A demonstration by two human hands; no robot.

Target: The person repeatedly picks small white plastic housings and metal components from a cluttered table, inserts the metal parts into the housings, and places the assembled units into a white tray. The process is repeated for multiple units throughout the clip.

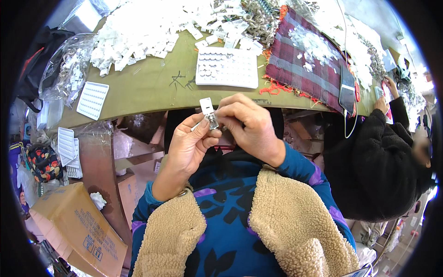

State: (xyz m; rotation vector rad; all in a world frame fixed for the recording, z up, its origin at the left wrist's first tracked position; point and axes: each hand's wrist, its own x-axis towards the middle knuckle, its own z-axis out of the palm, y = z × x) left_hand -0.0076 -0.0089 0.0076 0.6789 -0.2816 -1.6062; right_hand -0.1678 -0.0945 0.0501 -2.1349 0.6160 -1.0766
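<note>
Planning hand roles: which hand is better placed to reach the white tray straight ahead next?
Probably the right hand: it looks nearer the white tray, while the left hand pinches the small piece.

Bright overall. White pieces point(134, 34) on the far side of the desk point(152, 87) nearly blown out; hazy glare past its right end. Dimmer under it. Left hand point(187, 145) and right hand point(247, 120) by its near edge reasonably sharp. Fisheye bows that edge; frame corners black.

Green table point(147, 85), heaped white pieces point(131, 34), white trays point(251, 82), plaid cloth point(288, 60)
</note>
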